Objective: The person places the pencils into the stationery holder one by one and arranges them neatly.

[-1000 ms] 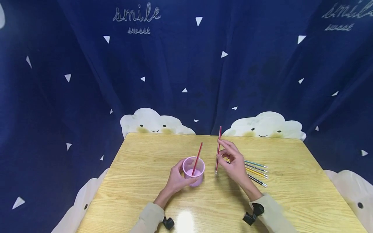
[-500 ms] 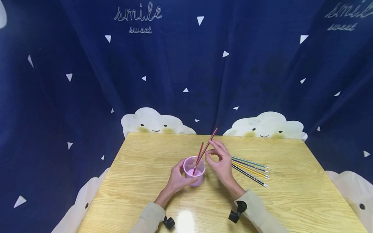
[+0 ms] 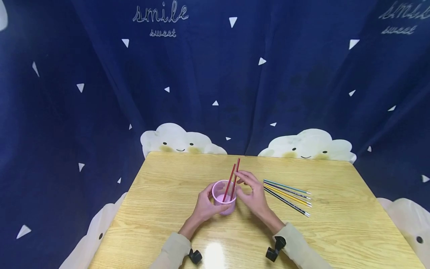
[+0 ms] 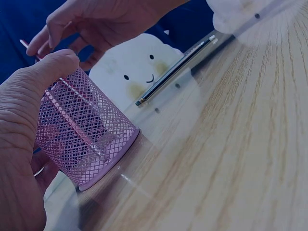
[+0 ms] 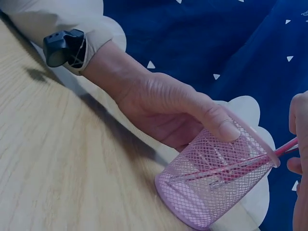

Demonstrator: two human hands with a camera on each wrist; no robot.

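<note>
My left hand (image 3: 205, 205) grips a pink mesh cup (image 3: 227, 209) from its left side, thumb on the near wall. Two red pencils stand in the cup: the left pencil (image 3: 230, 182) leans right, and the right pencil (image 3: 237, 165) is more upright. Beside the right pencil is my right hand (image 3: 256, 194), fingertips at its upper part and thumb apart from it. Through the mesh (image 4: 89, 130) in the left wrist view both pencils reach down inside. In the right wrist view my left thumb lies on the cup (image 5: 211, 178), and the right fingers (image 5: 301, 120) are partly cut off.
Several pencils lie fanned on the wooden table (image 3: 336, 224) right of my right hand: a teal pencil (image 3: 289, 186), yellow pencils (image 3: 292, 196) and a black pencil (image 3: 285, 201) among them. A dark blue curtain (image 3: 201, 74) with clouds hangs behind the table.
My right hand has carried the second red pencil left from beside the cup and lowered it inside; its thumb has since moved off the pencil. The left hand still holds the cup.
</note>
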